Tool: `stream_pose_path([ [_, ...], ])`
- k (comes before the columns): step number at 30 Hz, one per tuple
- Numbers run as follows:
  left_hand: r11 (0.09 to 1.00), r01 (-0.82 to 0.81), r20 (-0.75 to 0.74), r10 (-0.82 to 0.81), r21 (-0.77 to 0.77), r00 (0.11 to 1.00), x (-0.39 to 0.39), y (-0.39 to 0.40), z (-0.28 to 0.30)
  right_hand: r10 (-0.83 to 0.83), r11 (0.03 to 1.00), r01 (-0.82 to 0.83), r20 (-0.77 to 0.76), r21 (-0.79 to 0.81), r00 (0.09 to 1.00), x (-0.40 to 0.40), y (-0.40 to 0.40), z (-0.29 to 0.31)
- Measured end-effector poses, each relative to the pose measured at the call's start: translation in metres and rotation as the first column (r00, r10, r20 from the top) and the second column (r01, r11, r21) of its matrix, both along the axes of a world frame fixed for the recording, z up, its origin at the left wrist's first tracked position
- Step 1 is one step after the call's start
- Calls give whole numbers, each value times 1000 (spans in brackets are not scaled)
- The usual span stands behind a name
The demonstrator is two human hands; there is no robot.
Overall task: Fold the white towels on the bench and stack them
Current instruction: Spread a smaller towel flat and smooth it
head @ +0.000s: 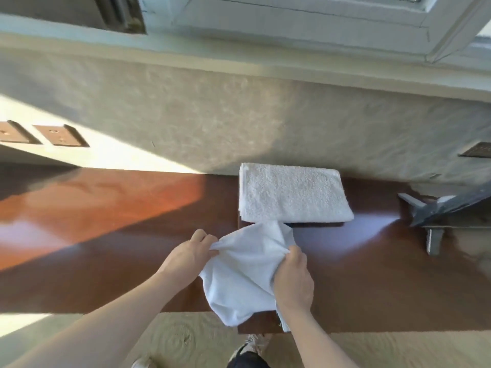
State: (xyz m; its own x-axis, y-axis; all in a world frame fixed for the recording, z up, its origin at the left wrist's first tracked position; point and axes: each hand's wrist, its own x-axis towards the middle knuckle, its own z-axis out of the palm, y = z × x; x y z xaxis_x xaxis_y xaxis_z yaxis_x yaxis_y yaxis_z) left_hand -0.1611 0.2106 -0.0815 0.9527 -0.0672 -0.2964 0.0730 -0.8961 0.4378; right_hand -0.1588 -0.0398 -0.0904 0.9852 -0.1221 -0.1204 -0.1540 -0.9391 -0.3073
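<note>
My left hand (191, 253) and right hand (293, 278) each pinch the loose white towel (241, 272) over the bench (106, 235). The folded towel (292, 193) lies at twelve o'clock.

a home or hotel room: polished wooden bench (111, 224) under a window sill (239, 65), textured wall (186, 123), carpet (186, 338).

The counter (106, 235) is a long, glossy reddish-brown wooden surface set against a grey textured wall, with a band of sunlight across its left part. A folded white towel (292, 193) lies flat at its back edge near the wall, and a loose white towel (244, 274) hangs over its front edge. At the far right stands a dark angled object (435, 216), too blurred to identify.
</note>
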Motion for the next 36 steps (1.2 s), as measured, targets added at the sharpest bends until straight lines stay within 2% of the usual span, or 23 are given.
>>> stream_pose_path([
  [5, 992, -93, -21, 95, 87, 995, -86, 124, 8, 201, 979, -202, -16, -36, 979, -51, 121, 7],
  [9, 944, -183, 3, 190, 274, 982, -151, 223, 17, 332, 942, -334, -53, -24, 942, -71, 225, 14],
  [13, 896, -345, 96, 332, 279, 939, -186, 296, 24, 490, 870, -492, -45, -39, 871, -75, 312, 25],
  [20, 836, -492, 332, 405, 243, 852, -191, 386, 18, 596, 803, -596, 5, 17, 803, -40, 423, 19],
  [27, 784, -532, 368, 414, 320, 832, -144, 455, 6, 587, 799, -592, 74, 103, 806, 9, 496, -15],
  [30, 735, -615, 272, 553, 286, 788, -122, 486, -8, 594, 788, -598, 74, 146, 801, 30, 520, -38],
  [33, 703, -617, 128, 617, 353, 776, -108, 508, -29, 577, 816, -565, -138, 120, 805, 48, 542, -59],
  [36, 761, -533, -51, 589, 369, 807, -102, 509, -48, 588, 806, -537, -244, 248, 771, 51, 552, -71],
])
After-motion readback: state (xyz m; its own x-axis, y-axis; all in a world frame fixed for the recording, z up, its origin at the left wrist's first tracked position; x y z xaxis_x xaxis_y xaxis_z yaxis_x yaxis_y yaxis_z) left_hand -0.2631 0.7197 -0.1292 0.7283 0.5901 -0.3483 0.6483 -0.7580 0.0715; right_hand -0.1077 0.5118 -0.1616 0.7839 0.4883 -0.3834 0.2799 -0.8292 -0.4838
